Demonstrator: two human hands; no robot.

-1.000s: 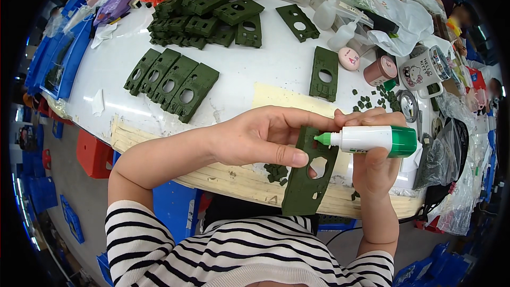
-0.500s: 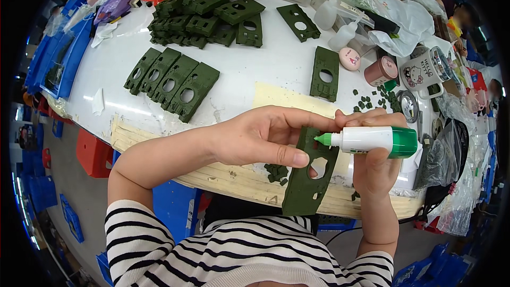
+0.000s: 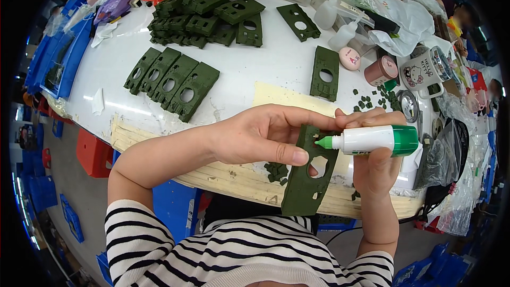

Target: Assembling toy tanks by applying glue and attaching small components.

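Note:
My left hand point(image 3: 263, 135) grips a dark green plastic plate with a round hole point(image 3: 307, 180), holding it upright over the table's near edge. My right hand point(image 3: 374, 167) holds a white glue bottle with a green cap end point(image 3: 369, 140), lying sideways. Its green nozzle touches the upper part of the plate, just beside my left thumb. A few small green bits point(image 3: 276, 171) lie on the table under the plate.
A row of several green plates point(image 3: 172, 81) lies at the left of the white table point(image 3: 239, 74), a heap of them point(image 3: 204, 13) at the back, single ones point(image 3: 325, 72) nearer. Cups, a tin, white bottles and plastic bags crowd the right side. Blue crates stand at far left.

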